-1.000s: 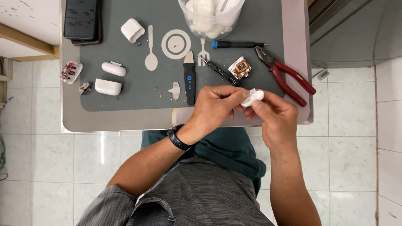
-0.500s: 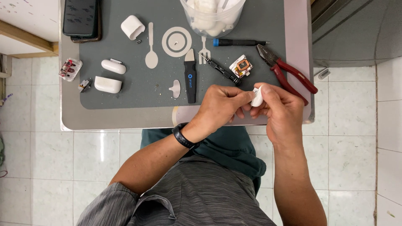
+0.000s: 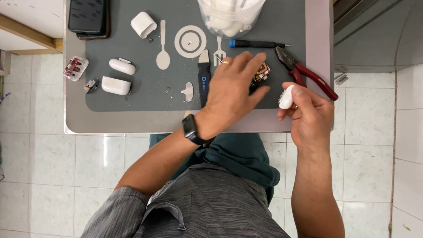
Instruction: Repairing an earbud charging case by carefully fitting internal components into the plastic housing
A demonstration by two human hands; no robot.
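My right hand (image 3: 308,114) pinches a small white plastic shell (image 3: 286,98) between thumb and fingers, just off the mat's right front edge. My left hand (image 3: 231,90), with a ring and a black wristwatch, reaches over the grey mat (image 3: 145,92) with fingers spread. Its fingertips hover at a small orange and black electronic part (image 3: 263,71); whether they touch it I cannot tell. A black pry tool (image 3: 203,77) lies just left of that hand.
Red-handled pliers (image 3: 308,75) and a blue-tipped screwdriver (image 3: 255,43) lie at the right back. A clear tub of white parts (image 3: 231,17) stands at the back. White case pieces (image 3: 116,86), a small circuit board (image 3: 72,68) and a dark phone (image 3: 88,17) sit at the left.
My hands have come apart. The left hand let go of the white shell and moved back over the mat towards the small electronic part; the right hand kept the shell.
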